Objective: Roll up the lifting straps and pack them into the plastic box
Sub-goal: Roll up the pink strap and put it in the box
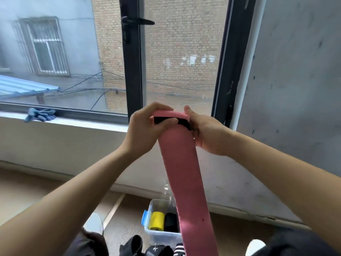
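Note:
A long pink lifting strap (pixel 181 174) hangs from my raised hands down past the bottom edge of the view. Its top end, with a black patch, is folded over into a small roll. My left hand (pixel 143 130) grips the left side of that roll, thumb on the black patch. My right hand (pixel 204 133) holds the right side of the roll. On the floor below stands the clear plastic box (pixel 156 235) with a blue latch. Inside it lie a rolled yellow strap (pixel 156 220) and a rolled black strap (pixel 170 222).
A window with a dark frame (pixel 132 71) and a white sill is straight ahead, with blue gloves (pixel 40 114) lying on the sill at left. A grey wall (pixel 295 80) stands at right. Dark straps or shoes (pixel 155 249) lie on the floor near the box's front.

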